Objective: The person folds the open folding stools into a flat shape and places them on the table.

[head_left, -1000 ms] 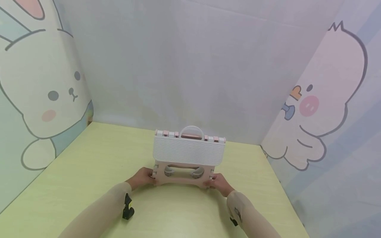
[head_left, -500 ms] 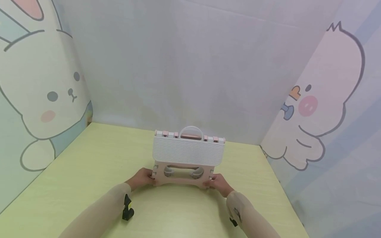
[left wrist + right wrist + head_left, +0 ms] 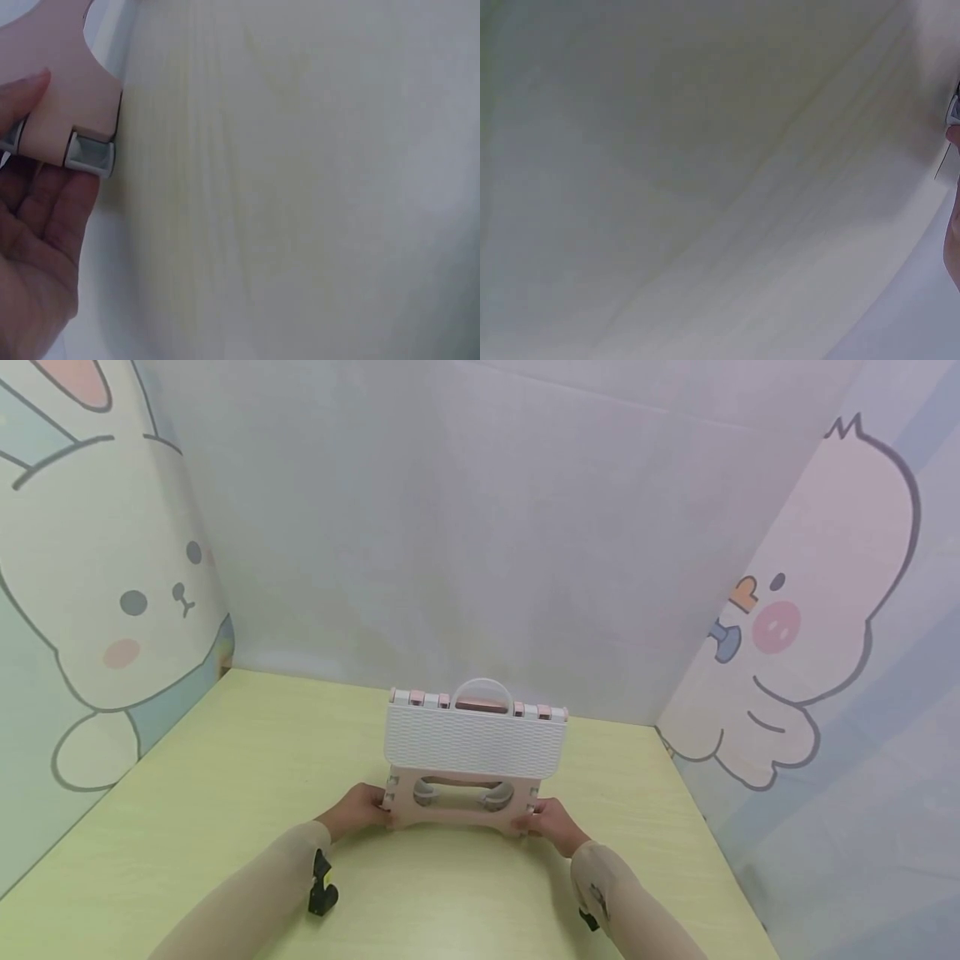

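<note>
Pink-and-white folding stool point(image 3: 476, 758) stands at lower centre of the head frame, on the pale yellow-green desk point(image 3: 465, 897). Its white woven-pattern panel point(image 3: 476, 737) slants across the upper part; arched white handle point(image 3: 482, 682) rises from the top edge, between pink and white hinge pieces. Pink panel point(image 3: 457, 816) below, with a wide cut-out; whitish parts show through it.

Left hand point(image 3: 358, 806): grasping the stool at the left end of the pink panel. Left wrist view, left edge: thumb on the pink face, other fingers beneath, near a pale hinge block point(image 3: 91, 154).

Right hand point(image 3: 557, 825): grasping the stool at the right end of the pink panel. Only a sliver of this hand shows at the right edge of its wrist view; finger detail there cannot be told.

Beige sleeves point(image 3: 247, 893) enter from the bottom of the head frame. Pale curtain point(image 3: 480, 527) behind; rabbit figure point(image 3: 82, 543) at upper left, chick figure point(image 3: 840, 535) at upper right
</note>
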### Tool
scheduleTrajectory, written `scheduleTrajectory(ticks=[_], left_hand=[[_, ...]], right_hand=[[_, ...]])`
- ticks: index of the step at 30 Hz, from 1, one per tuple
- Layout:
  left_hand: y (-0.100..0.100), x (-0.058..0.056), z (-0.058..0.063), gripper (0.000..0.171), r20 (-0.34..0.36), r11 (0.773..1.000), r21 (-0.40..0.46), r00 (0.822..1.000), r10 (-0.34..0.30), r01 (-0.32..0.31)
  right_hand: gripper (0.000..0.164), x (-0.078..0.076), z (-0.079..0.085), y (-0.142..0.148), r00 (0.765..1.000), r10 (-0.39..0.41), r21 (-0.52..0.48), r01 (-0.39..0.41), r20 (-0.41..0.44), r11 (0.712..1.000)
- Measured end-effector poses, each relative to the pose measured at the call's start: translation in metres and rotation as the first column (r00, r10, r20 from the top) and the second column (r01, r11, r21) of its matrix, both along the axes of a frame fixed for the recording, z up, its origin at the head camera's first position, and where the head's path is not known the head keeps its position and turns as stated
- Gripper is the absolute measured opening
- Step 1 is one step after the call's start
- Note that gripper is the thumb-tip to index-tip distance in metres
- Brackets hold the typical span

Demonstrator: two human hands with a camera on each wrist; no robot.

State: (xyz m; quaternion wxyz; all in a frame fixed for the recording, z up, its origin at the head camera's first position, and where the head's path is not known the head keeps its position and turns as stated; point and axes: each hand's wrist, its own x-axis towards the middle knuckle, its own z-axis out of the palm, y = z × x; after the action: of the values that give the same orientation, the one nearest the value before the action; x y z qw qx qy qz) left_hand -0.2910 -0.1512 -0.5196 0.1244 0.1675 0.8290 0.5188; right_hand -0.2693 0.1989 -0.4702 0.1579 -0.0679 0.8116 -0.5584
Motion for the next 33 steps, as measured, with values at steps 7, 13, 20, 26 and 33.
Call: scheduleTrajectory(ticks=[7, 13, 20, 26, 33], left_hand=[[0.001, 0.000, 0.000, 0.021, 0.019, 1.000, 0.001, 1.000, 0.004, -0.004], [0.001, 0.000, 0.001, 0.020, 0.016, 1.000, 0.016, 1.000, -0.004, 0.003], [0.001, -0.001, 0.001, 0.020, 0.025, 1.000, 0.001, 1.000, -0.001, 0.001], [-0.001, -0.001, 0.002, 0.021, 0.023, 1.000, -0.010, 1.000, 0.000, 0.000], [0.000, -0.001, 0.002, 0.020, 0.020, 1.000, 0.004, 1.000, -0.001, 0.001]], right_hand=[[0.017, -0.013, -0.023, 0.008, 1.000, 0.006, 0.004, -0.006, -0.007, 1.000], [0.018, -0.019, -0.035, 0.012, 1.000, -0.016, 0.021, 0.016, -0.007, 1.000], [0.020, -0.019, -0.036, 0.011, 1.000, -0.021, 0.014, 0.022, -0.011, 1.000], [0.019, -0.018, -0.036, 0.011, 0.999, -0.033, 0.026, 0.033, -0.008, 0.999], [0.023, -0.018, -0.033, 0.011, 0.999, -0.040, 0.038, 0.041, -0.017, 0.998]])
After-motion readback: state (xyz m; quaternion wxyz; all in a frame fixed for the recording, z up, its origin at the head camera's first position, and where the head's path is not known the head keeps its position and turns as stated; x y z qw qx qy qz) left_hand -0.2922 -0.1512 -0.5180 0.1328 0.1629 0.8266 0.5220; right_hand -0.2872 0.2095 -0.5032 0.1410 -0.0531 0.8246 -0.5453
